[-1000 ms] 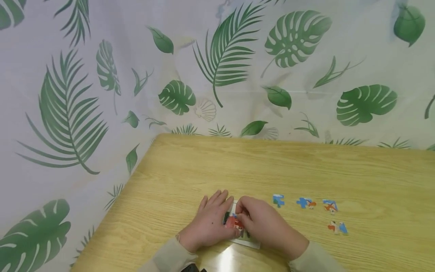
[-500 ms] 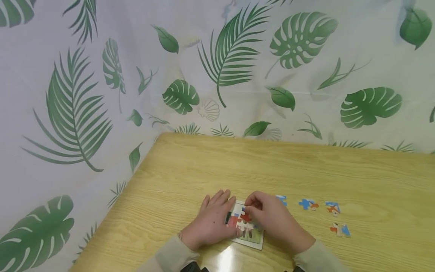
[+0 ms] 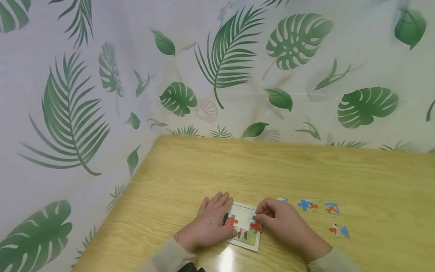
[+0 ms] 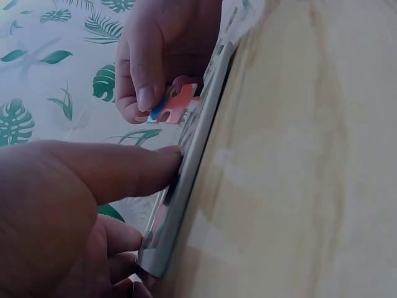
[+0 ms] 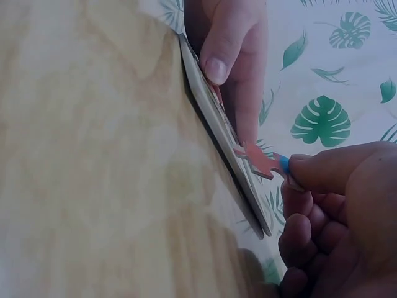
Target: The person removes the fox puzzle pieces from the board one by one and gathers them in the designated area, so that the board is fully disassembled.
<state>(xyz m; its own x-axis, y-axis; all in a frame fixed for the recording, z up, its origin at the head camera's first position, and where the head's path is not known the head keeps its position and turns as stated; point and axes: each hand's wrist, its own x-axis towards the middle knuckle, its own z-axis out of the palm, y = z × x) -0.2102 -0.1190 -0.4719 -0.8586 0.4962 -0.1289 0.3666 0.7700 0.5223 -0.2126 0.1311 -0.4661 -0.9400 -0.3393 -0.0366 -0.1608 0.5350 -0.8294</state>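
Observation:
A small jigsaw board (image 3: 251,247) with a pale rim lies on the table. My left hand (image 3: 212,223) is spread over its left side, fingers straight, and the thumb (image 4: 139,171) rests on the board's face. A red puzzle piece (image 3: 232,221) sits in the board beside that thumb. Between thumb and curled fingers my right hand (image 3: 283,224) pinches a red and blue puzzle piece (image 5: 259,160) by its blue end, over the board's right side. The right wrist view shows this piece tilted near the board's surface; whether it touches cannot be told. The left hand hides the board's left part.
Loose puzzle pieces lie right of the board: a blue and orange one (image 3: 307,205), another (image 3: 331,209) farther right, and one (image 3: 339,230) nearer me. A further blue piece (image 3: 282,199) is partly hidden behind the right hand. A leaf-patterned cloth (image 3: 238,75) rises behind the table (image 3: 210,166).
My right hand has moved right with the red and blue puzzle piece, baring the pale middle of the board. The left hand has stayed about where it was.

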